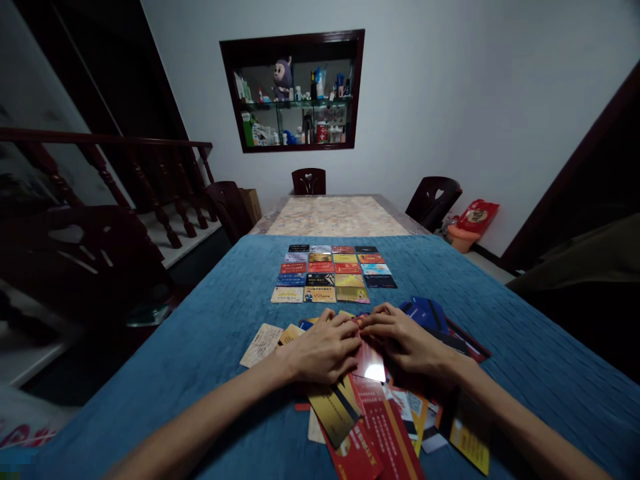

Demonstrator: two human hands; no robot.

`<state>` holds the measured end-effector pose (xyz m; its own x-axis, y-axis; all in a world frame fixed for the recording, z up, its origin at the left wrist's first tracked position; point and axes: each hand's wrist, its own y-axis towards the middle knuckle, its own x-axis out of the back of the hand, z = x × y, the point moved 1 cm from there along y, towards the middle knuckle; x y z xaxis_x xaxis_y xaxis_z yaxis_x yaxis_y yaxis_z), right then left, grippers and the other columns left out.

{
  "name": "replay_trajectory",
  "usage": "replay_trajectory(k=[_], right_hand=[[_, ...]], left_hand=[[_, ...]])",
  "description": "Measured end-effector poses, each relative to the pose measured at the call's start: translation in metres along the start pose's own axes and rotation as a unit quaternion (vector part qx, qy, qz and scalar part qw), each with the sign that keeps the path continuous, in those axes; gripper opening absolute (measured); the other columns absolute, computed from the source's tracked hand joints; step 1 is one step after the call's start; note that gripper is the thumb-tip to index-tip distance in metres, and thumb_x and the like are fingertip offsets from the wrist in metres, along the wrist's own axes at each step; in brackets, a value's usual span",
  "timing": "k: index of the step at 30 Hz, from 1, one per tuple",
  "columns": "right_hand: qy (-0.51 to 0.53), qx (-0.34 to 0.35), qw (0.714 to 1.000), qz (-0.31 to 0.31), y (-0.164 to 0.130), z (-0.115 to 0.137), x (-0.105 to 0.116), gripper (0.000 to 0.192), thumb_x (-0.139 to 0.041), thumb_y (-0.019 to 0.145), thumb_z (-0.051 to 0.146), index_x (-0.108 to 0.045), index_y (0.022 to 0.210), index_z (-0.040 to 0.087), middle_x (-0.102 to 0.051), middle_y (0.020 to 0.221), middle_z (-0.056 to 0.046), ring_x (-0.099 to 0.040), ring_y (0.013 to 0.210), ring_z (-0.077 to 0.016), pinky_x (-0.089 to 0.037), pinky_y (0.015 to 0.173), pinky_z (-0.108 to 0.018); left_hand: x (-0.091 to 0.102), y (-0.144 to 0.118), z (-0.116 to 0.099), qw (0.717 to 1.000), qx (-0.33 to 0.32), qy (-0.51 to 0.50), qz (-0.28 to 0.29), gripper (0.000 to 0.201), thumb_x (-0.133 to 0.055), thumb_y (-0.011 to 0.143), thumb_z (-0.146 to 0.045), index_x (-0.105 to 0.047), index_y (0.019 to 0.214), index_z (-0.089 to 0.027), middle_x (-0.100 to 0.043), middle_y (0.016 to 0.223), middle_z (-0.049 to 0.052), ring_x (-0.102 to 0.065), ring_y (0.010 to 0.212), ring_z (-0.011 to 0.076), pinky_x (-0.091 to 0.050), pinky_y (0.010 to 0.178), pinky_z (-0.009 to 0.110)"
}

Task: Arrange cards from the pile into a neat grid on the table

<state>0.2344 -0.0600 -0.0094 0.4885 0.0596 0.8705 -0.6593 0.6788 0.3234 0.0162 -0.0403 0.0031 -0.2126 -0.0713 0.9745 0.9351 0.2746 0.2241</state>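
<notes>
resting on the loose cards [370,413], both hands' grips meet over them.

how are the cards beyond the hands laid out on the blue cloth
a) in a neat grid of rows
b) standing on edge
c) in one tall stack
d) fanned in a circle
a: the cards beyond the hands lie flat in straight rows and columns on the blue cloth, while both the left hand and the right hand rest on a loose pile nearer the camera.
</notes>
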Motion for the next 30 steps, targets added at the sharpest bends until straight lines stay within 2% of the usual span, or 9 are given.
replay_trajectory(k=[6, 11, 15, 21, 30], right_hand=[[-0.018, 0.002, 1.000, 0.012, -0.005, 0.003, 0.008, 0.030, -0.051, 0.089, 0.015, -0.068, 0.112, 0.022, -0.068, 0.111, -0.010, -0.050, 0.103, -0.0245, -0.044, 0.090, -0.045], [-0.031, 0.002, 0.999, 0.021, -0.008, -0.002, 0.009, 0.031, -0.054, 0.088, 0.018, -0.067, 0.115, 0.024, -0.067, 0.107, -0.010, -0.050, 0.102, -0.0254, -0.044, 0.089, -0.046], [-0.032, -0.009, 0.999, 0.026, -0.008, -0.002, 0.008, 0.034, -0.051, 0.090, 0.016, -0.065, 0.119, 0.024, -0.065, 0.104, -0.011, -0.049, 0.099, -0.0249, -0.044, 0.087, -0.045], [-0.048, -0.017, 0.998, 0.037, -0.008, -0.003, 0.008, 0.032, -0.050, 0.090, 0.014, -0.067, 0.115, 0.024, -0.063, 0.101, -0.011, -0.050, 0.097, -0.0246, -0.045, 0.084, -0.043], [-0.030, -0.004, 0.999, 0.043, -0.011, -0.008, 0.006, 0.041, -0.050, 0.090, 0.014, -0.061, 0.128, 0.026, -0.061, 0.129, -0.009, -0.047, 0.108, -0.0254, -0.043, 0.092, -0.047]], left_hand=[[0.001, 0.002, -0.005, 1.000, 0.013, 0.009, 0.006, 0.024, -0.052, 0.091, -0.037, -0.061, 0.099, -0.016, -0.063, 0.106, 0.011, -0.052, 0.102, 0.0261, -0.035, 0.089, 0.042], [0.000, 0.003, -0.017, 0.997, 0.065, -0.029, -0.022, 0.049, -0.059, 0.080, -0.058, -0.061, 0.106, -0.016, -0.063, 0.104, 0.012, -0.053, 0.101, 0.0290, -0.034, 0.092, 0.045], [-0.008, 0.005, -0.026, 0.993, 0.102, -0.041, -0.044, 0.048, -0.062, 0.078, -0.054, -0.060, 0.106, -0.016, -0.063, 0.103, 0.012, -0.052, 0.101, 0.0293, -0.036, 0.091, 0.045], [-0.014, 0.005, -0.029, 0.988, 0.133, -0.062, -0.058, 0.040, -0.064, 0.076, -0.045, -0.059, 0.104, -0.016, -0.062, 0.107, 0.012, -0.051, 0.104, 0.0293, -0.038, 0.092, 0.046], [-0.010, 0.005, -0.030, 0.985, 0.135, -0.098, -0.050, 0.041, -0.067, 0.075, -0.043, -0.060, 0.106, -0.016, -0.061, 0.116, 0.014, -0.051, 0.111, 0.0305, -0.037, 0.097, 0.049]])
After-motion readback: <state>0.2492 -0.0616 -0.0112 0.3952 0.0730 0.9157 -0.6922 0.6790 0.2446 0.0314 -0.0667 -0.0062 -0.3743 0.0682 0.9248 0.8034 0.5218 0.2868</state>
